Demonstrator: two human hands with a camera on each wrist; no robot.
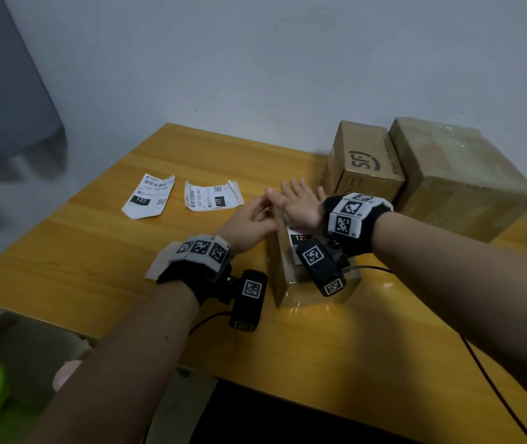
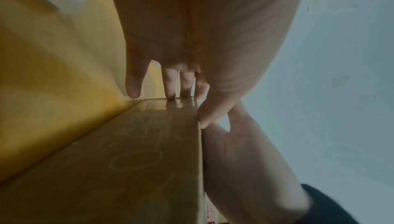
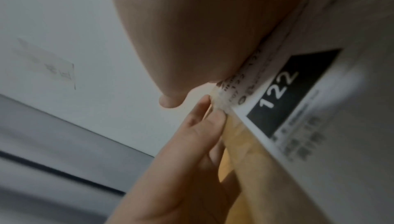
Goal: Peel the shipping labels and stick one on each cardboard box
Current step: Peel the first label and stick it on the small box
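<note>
Head view: my flat right hand (image 1: 300, 205) should smooth the label (image 1: 297, 241) toward six o'clock while left fingers (image 1: 263, 209) steady the box (image 1: 283, 283).

The label (image 1: 299, 240) on the near box (image 1: 283, 283) is mostly covered by the right hand (image 1: 300, 205) and the wrist camera, so only "122" can be read. In the right wrist view its small print toward 4 o'clock is blurred. At 9 o'clock in the head view, a grey shape (image 1: 5, 91) is cut by the edge.
</note>
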